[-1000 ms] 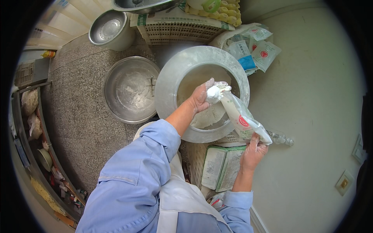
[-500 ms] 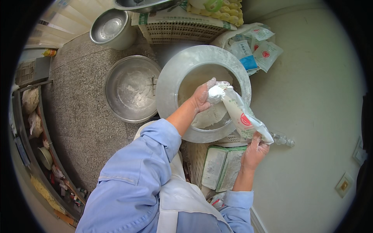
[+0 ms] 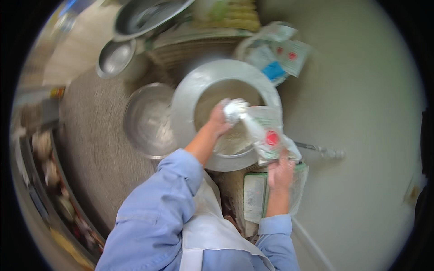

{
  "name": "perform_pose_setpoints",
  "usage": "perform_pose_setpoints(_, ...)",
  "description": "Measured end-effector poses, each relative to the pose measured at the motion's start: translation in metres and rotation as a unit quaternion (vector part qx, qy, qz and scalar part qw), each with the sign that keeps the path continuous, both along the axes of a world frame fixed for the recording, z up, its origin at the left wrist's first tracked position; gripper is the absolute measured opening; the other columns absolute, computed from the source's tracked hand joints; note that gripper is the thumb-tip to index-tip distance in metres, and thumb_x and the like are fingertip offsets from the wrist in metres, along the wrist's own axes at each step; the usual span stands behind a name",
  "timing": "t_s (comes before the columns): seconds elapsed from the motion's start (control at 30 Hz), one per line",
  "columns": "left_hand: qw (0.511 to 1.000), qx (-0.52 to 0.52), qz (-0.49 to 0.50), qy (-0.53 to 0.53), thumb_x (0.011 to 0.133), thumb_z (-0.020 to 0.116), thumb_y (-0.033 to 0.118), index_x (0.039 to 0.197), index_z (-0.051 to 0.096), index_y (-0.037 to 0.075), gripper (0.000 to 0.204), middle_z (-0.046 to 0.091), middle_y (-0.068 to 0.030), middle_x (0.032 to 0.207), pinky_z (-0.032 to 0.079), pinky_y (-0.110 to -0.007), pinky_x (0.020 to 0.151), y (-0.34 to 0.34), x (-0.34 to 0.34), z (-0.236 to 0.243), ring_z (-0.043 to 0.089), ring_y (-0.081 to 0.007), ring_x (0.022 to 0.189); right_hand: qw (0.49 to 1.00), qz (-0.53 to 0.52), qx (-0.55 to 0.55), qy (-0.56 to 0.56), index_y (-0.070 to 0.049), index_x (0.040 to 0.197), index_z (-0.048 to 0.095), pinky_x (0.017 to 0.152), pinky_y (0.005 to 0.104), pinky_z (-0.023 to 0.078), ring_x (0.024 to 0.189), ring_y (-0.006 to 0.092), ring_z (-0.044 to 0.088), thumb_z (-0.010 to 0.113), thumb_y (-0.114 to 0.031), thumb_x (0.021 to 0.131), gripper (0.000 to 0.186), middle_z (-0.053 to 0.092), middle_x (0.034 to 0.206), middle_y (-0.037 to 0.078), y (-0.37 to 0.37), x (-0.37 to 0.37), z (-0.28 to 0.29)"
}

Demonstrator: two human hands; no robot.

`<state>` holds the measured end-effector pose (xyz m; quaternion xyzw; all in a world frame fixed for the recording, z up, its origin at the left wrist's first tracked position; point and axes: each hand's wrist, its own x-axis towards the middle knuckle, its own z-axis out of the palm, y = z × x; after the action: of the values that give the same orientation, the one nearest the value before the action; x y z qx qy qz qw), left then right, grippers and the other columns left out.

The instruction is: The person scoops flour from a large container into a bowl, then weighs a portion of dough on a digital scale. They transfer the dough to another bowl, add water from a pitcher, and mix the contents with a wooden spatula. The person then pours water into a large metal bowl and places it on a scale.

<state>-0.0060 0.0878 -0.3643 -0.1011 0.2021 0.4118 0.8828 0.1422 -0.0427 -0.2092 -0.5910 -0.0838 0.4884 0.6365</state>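
Note:
My left hand point(image 3: 219, 120) is held out cupped above the wide metal tub point(image 3: 183, 104), with a heap of white powder point(image 3: 235, 110) in its palm. The mouth of a white plastic bag point(image 3: 263, 129) with a red round mark lies right against that powder. At the bag's other end, my right hand point(image 3: 281, 172) has its fingers closed on the plastic. Inside the tub, under my hands, there is pale flour-like powder point(image 3: 230, 143). Motion blur hides the finer detail of my fingers.
A steel basin point(image 3: 149, 119) stands left of the tub, and a smaller metal bowl point(image 3: 116, 58) tops a pail behind it. Several packets point(image 3: 291, 58) lie at the back right by the wall point(image 3: 357, 104). A crate point(image 3: 194, 49) stands behind; a shelf point(image 3: 68, 198) runs along the left.
The whole view has shifted and become blurred. My hands and the bag appear a little further left over the tub. The powder is still in my left palm, and my right hand keeps its hold.

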Motion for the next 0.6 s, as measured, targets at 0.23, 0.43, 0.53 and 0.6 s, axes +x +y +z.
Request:
perform_pose_setpoints(0.23, 0.945, -0.116, -0.070, 0.297, 0.091, 0.037, 0.036, 0.120, 0.054, 0.009, 0.043, 0.057, -0.0106, 0.117, 0.043, -0.050, 0.092, 0.006, -0.024, -0.034, 0.057, -0.0314, 0.103, 0.950, -0.074, 0.093, 0.288, -0.006, 0.113, 0.053, 0.088, 0.0364, 0.048, 0.101, 0.0187, 0.057, 0.065, -0.020, 0.085, 0.033, 0.058, 0.110, 0.006, -0.028, 0.015, -0.018)
perform_pose_setpoints(0.43, 0.850, 0.068, -0.244, 0.462, 0.092, 0.039, 0.044, 0.129, 0.047, 0.006, 0.054, 0.052, -0.0104, 0.126, 0.039, -0.043, 0.097, 0.013, -0.027, -0.034, 0.048, -0.0283, 0.117, 0.896, -0.110, 0.245, 0.353, -0.004, 0.115, 0.052, 0.089, 0.0360, 0.050, 0.102, 0.0185, 0.059, 0.055, -0.029, 0.092, 0.034, 0.060, 0.113, 0.008, -0.075, 0.047, 0.007)
perform_pose_setpoints(0.53, 0.714, 0.124, -0.268, 0.634, 0.090, 0.041, 0.057, 0.130, 0.046, 0.005, 0.066, 0.050, -0.0098, 0.128, 0.037, -0.040, 0.097, 0.021, -0.031, -0.037, 0.049, -0.0274, 0.115, 0.873, -0.159, 0.288, 0.361, -0.003, 0.116, 0.050, 0.088, 0.0357, 0.051, 0.100, 0.0191, 0.060, 0.053, -0.031, 0.093, 0.037, 0.060, 0.112, 0.010, -0.107, 0.065, 0.012)
perform_pose_setpoints(0.6, 0.685, 0.173, -0.278, 0.651, 0.088, 0.043, 0.059, 0.130, 0.046, 0.004, 0.069, 0.050, -0.0097, 0.128, 0.038, -0.040, 0.096, 0.028, -0.035, -0.033, 0.050, -0.0274, 0.113, 0.858, -0.186, 0.314, 0.361, -0.002, 0.117, 0.049, 0.088, 0.0360, 0.052, 0.100, 0.0195, 0.061, 0.053, -0.032, 0.093, 0.039, 0.060, 0.112, 0.010, -0.132, 0.078, 0.009)
